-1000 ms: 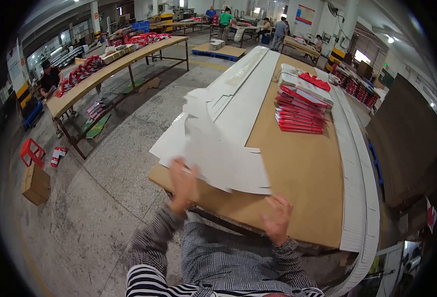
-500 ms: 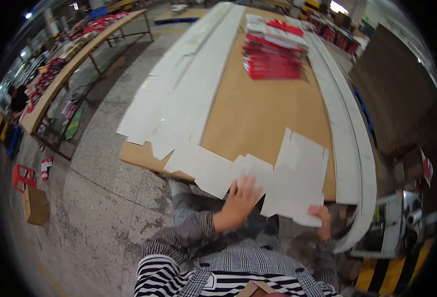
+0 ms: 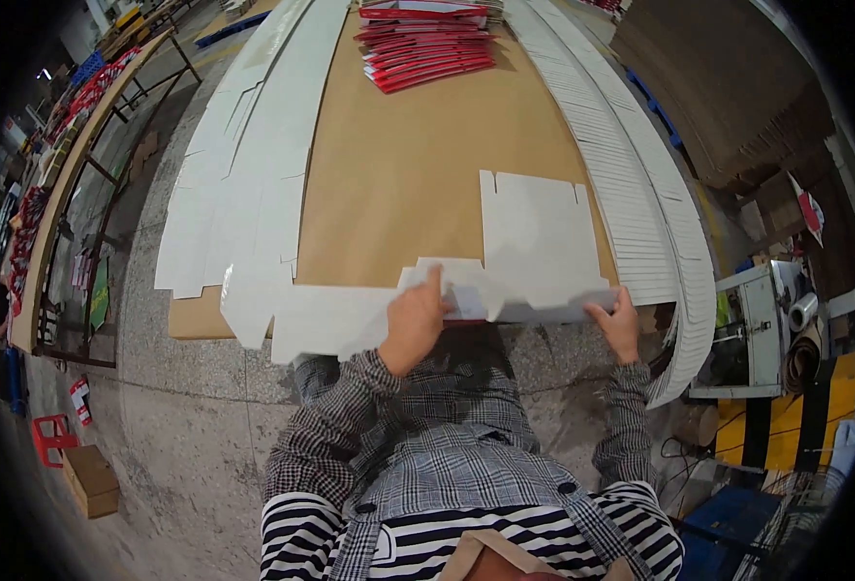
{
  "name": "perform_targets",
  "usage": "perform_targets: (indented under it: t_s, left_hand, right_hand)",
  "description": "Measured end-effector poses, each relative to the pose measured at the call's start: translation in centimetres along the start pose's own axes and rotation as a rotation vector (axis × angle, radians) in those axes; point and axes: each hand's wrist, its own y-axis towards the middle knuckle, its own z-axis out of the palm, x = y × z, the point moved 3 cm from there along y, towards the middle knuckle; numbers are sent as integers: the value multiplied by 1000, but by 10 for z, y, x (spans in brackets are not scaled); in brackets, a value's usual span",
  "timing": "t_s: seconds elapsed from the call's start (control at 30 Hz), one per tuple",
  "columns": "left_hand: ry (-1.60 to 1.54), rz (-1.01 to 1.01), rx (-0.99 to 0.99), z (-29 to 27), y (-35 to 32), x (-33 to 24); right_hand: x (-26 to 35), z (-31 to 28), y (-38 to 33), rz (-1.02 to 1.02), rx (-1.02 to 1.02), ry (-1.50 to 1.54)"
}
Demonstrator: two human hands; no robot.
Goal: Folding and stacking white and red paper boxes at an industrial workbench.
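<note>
A white cardboard box blank, with cut flaps and slots, lies along the near edge of the brown-topped table. Its near strip is bent up on the right, showing a greyish face. On the blank's middle rests my left hand, index finger stretched forward and thumb by the folded strip; its other fingers look curled. At the right end, the strip is pinched between thumb and fingers of my right hand.
Overlapping white blanks cover the table's left side. A fanned row of white blanks runs down the right. Red folded pieces are stacked at the far end. A grey metal cabinet stands right, a red stool on the left floor.
My left hand has gone from spread fingers to a stretched index finger on the blank. The blank's near strip is now bent up, with my right hand still at its right end. The view has shifted.
</note>
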Motion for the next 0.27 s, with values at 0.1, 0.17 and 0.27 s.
perform_targets:
  t_s: [0.1,0.17,0.27]
  left_hand:
    - [149,117,-256,22,4,-3]
    - [278,171,-265,35,6,-24]
    - [-74,261,-121,53,0,-47]
  right_hand:
    - [5,13,7,-27,-164,-250]
    - [-4,26,6,-551,-356,-599]
    - [-8,71,4,-593,-7,-283]
